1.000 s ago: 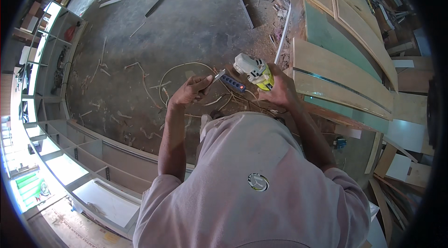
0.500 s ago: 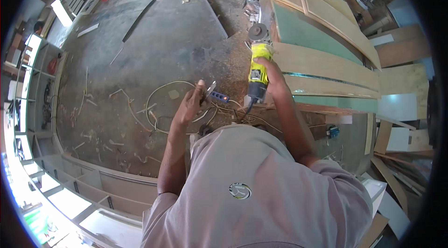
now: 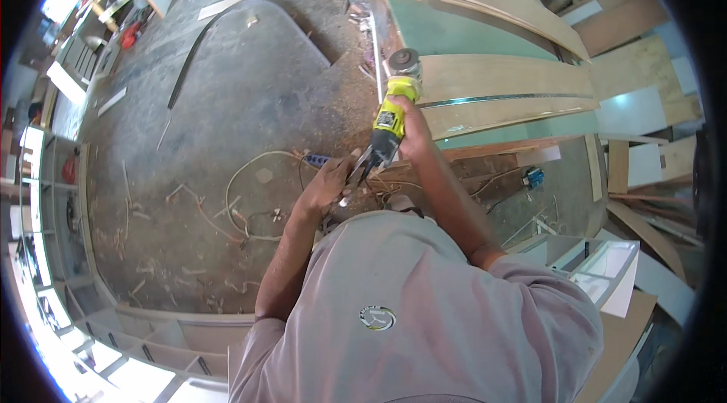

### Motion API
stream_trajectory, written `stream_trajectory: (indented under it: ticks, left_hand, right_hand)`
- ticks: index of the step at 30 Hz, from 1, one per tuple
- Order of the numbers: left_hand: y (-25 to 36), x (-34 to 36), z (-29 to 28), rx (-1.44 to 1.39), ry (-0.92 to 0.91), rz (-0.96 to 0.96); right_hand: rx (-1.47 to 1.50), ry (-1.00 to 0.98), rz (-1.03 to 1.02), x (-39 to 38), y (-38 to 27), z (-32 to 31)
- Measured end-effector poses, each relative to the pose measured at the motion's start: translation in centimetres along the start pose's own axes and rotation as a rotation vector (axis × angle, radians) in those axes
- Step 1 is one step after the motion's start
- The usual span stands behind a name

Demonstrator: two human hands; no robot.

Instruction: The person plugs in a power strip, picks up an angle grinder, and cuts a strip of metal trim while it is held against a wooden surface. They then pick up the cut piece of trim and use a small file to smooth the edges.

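Observation:
My right hand (image 3: 413,132) grips a yellow and black angle grinder (image 3: 389,117) by its body, its disc end (image 3: 404,61) pointing away from me. My left hand (image 3: 329,182) is closed on a small metal tool (image 3: 352,184), beside the grinder's black rear end; whether they touch is unclear. A blue power strip (image 3: 318,160) lies on the floor just beyond my left hand, among cables (image 3: 241,172).
At the right stands a structure of curved plywood panels (image 3: 496,70) and green board, with wood offcuts beyond. A curved flat panel (image 3: 269,43) lies on the concrete floor ahead. White shelving frames (image 3: 57,198) curve along the left; a blue tool (image 3: 533,176) lies at the right.
The grinder has turned so its disc end points forward, and has shifted left. My left hand has come down to the grinder's rear end. The view has swung somewhat.

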State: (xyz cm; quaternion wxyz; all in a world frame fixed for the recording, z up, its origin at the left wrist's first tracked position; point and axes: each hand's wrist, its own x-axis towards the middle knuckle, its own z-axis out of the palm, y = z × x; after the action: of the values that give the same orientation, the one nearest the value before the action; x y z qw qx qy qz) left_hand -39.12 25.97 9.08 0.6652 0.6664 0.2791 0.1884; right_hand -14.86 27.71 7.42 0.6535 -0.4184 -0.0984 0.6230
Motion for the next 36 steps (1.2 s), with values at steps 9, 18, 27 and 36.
stream_trajectory:
  ticks: [9, 18, 27, 36]
  left_hand:
    - [4.9, 4.2, 5.2, -0.289, 0.086, -0.393]
    - [2.5, 12.0, 12.5, -0.579, 0.096, -0.405]
    - [3.4, 15.1, 16.8, -0.557, 0.209, -0.360]
    - [3.1, 4.3, 13.6, -0.508, 1.172, -0.395]
  right_hand:
    - [-0.027, 0.085, -0.133, 0.4, -4.9, -3.9]
    - [-0.061, -0.026, -0.120, 3.3, -13.1, -9.1]
    - [0.093, -0.305, 0.183, 9.2, -16.3, -13.1]
    - [-0.006, -0.462, 0.002, 21.7, -20.8, -17.4]
